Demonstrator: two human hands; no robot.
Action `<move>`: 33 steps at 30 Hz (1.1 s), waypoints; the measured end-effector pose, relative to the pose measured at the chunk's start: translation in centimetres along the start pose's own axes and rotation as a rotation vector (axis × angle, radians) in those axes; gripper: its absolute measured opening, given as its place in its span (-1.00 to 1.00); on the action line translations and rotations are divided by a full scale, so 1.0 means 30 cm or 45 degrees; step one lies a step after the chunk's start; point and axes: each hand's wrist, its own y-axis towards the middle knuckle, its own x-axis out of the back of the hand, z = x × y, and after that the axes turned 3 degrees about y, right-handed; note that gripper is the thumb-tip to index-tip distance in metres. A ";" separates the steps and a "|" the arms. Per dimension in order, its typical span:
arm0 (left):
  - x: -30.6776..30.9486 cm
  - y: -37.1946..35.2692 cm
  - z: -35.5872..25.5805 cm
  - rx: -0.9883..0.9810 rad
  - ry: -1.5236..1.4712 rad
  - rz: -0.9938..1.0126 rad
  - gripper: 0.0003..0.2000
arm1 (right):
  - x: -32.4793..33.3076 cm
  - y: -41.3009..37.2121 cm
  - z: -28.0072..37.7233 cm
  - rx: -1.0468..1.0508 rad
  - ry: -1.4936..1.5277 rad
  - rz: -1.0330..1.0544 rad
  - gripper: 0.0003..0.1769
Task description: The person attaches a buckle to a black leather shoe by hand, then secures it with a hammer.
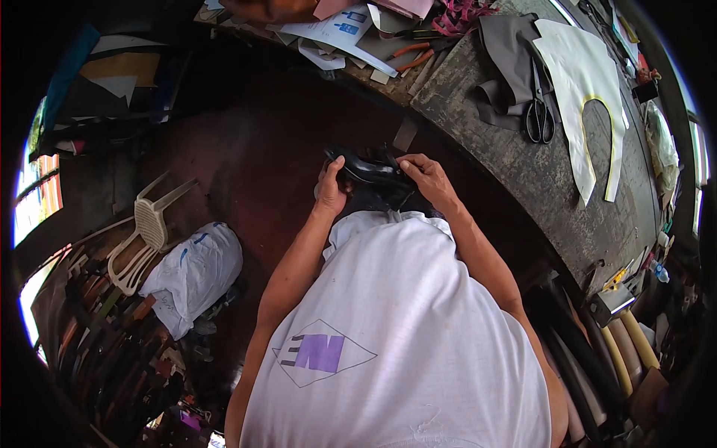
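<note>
Fingers of left hand curl round one end of the black shoe; right hand pinches the other end, piece held low before the belly, just beside the workbench. Likely mid-shaping the upper. Any further pull calls for a firm left-hand anchor.

The black shoe piece gripped by the left hand and right hand looks smooth and glossy, like leather. Right of the hands, the desk is rough and stained, bearing matt grey cloth and dark metal scissors.
</note>
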 end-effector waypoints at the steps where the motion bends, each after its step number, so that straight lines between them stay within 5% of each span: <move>1: -0.003 0.033 -0.011 -0.010 0.000 0.008 -0.68 | 0.001 0.008 -0.016 0.050 0.001 -0.061 -0.66; 10: -0.022 0.199 -0.026 0.077 -0.020 0.062 -0.66 | 0.027 0.033 -0.060 0.093 -0.263 -0.389 -0.57; 16: -0.001 0.298 0.002 0.143 -0.078 0.096 -0.65 | 0.017 0.091 -0.091 0.023 -0.017 -0.461 -0.39; 19: -0.039 0.299 0.000 0.118 -0.077 0.112 -0.65 | 0.004 0.087 -0.052 -0.095 -0.207 -0.569 -0.27; 22: -0.051 0.300 0.012 0.152 -0.094 0.179 -0.65 | -0.004 0.068 -0.005 -0.236 0.002 -0.511 -0.16; 33: -0.025 0.262 -0.032 0.234 -0.015 0.235 -0.69 | -0.027 0.097 -0.094 -0.031 0.216 -0.505 -0.13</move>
